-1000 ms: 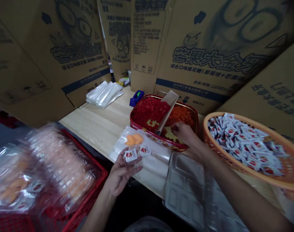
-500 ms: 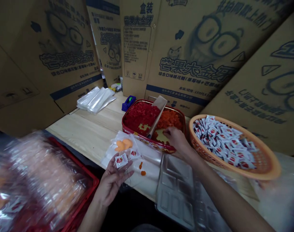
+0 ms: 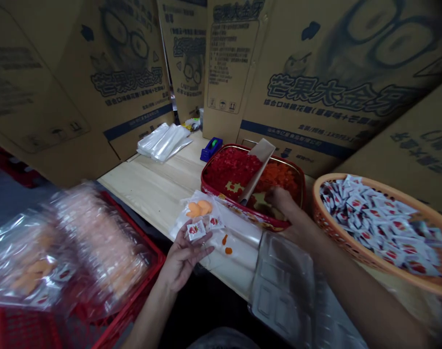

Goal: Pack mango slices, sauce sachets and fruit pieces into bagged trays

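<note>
My left hand (image 3: 186,254) grips the near edge of a clear plastic bag (image 3: 202,194), fingers partly stretched. Two orange puffy candies (image 3: 199,208) and two white sachets (image 3: 196,230) show at the bag, one sachet by my fingertips. Just right of that hand, two small dark-orange gummy pieces (image 3: 228,250) lie on the clear plastic. My right hand (image 3: 281,201) reaches into the right half of a red tin (image 3: 221,194), its fingers pinched together. What they hold is hidden. Orange pieces (image 3: 279,177) fill that half and red pieces (image 3: 235,162) the other, split by a cardboard divider (image 3: 259,169).
An orange basket (image 3: 333,242) of sachets stands at right, beside clear plastic trays (image 3: 282,291). Filled bags (image 3: 100,247) lie in a red crate (image 3: 151,261) at left. Flat bags (image 3: 164,140) and a blue tape dispenser (image 3: 210,149) sit behind. Cardboard boxes (image 3: 301,111) wall the back.
Two small orange gummy pieces have appeared on the plastic since the first frame. My right hand is at the tin in every frame; my left hand keeps its place. The camera swung right, then back.
</note>
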